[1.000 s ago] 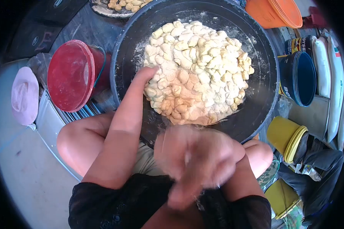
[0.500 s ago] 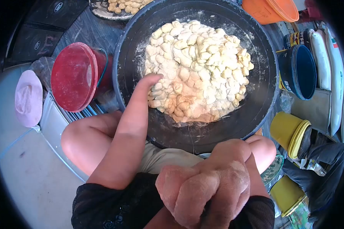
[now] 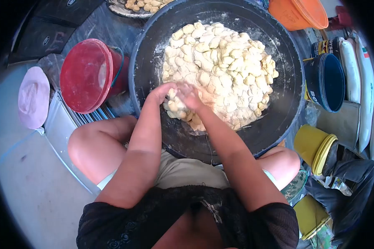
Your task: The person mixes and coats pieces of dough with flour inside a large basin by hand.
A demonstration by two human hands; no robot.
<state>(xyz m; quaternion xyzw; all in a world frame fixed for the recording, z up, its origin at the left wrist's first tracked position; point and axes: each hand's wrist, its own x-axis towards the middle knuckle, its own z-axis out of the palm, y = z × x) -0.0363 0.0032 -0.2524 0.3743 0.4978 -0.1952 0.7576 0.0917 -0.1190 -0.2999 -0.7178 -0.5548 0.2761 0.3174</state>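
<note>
A heap of pale, powder-dusted dough lumps (image 3: 224,62) fills the middle of a wide black tub (image 3: 289,83) in front of my crossed legs. Both of my hands are at the heap's near left side. My left hand (image 3: 164,91) curls its fingers around a few lumps at the edge. Close beside it, my right hand (image 3: 188,98) is smeared by motion, palm toward the left one, with lumps between the two. Tan powder covers the lumps just right of my hands.
A red bucket (image 3: 85,76) stands left of the tub, beside a pink hat (image 3: 34,97). At the top is a tray (image 3: 129,13) of lumps. An orange bucket (image 3: 297,15), a dark blue bucket (image 3: 331,83) and a yellow bucket (image 3: 311,145) line the right. A person's dark-trousered leg (image 3: 355,182) is at lower right.
My right hand has dropped from close in front of the camera to the heap, beside my left hand. My left hand has stayed at the heap's left edge. The view has shifted slightly.
</note>
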